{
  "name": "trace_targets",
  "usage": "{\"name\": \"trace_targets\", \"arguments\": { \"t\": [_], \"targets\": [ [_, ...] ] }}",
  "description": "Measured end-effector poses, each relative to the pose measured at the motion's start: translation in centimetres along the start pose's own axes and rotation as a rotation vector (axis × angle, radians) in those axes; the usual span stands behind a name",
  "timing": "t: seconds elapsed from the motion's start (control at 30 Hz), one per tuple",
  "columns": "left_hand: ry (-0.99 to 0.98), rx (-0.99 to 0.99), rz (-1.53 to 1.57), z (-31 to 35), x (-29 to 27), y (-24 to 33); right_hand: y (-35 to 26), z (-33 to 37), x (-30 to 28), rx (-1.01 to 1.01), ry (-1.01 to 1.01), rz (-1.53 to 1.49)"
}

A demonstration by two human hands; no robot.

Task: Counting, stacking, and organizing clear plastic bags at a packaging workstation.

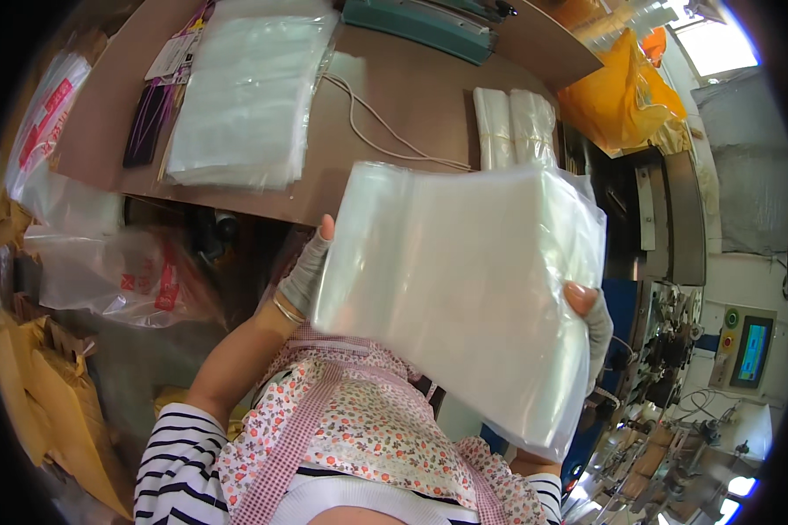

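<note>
A thick stack of clear plastic bags (464,271) is held up in front of my apron, tilted, with its lower right corner hanging down. At its left edge is my left hand (309,267), in a grey fingerless glove; the thumb points up beside the edge and the other fingers are hidden under the stack. My right hand (591,324), gloved likewise, grips the right edge with its thumb on top. The bags' right side is creased and folded over. Another pile of clear bags (241,105) lies on the brown table (403,96) beyond my left hand.
Two banded bundles of clear bags (512,127) sit on the table's right. A green bar-shaped device (420,26) stands at the back, and a pale cord (376,131) crosses the tabletop. Machinery with a control panel (749,350) is at right; a cardboard box (57,402) is at left.
</note>
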State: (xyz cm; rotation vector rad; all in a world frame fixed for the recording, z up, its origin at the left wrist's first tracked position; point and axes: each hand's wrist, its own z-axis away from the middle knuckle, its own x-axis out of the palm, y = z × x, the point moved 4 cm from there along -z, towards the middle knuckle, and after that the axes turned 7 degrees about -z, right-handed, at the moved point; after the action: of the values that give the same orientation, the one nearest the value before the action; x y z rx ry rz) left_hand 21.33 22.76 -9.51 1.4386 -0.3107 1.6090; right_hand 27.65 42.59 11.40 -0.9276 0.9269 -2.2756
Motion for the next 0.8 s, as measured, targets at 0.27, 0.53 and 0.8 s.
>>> {"name": "trace_targets", "arguments": {
  "t": [0.27,0.53,0.8],
  "targets": [
    [0.063,-0.129,-0.182,0.5,1.3,-0.2,-2.1,1.3,0.2,-0.058,0.052,0.095],
    [0.085,0.024,-0.31,2.3,2.7,5.0,-0.4,-0.6,1.4,-0.086,-0.108,0.064],
    [0.154,0.126,-0.564,1.7,-3.0,0.5,2.2,-2.0,3.5,0.11,-0.208,0.02]
  ]
}}
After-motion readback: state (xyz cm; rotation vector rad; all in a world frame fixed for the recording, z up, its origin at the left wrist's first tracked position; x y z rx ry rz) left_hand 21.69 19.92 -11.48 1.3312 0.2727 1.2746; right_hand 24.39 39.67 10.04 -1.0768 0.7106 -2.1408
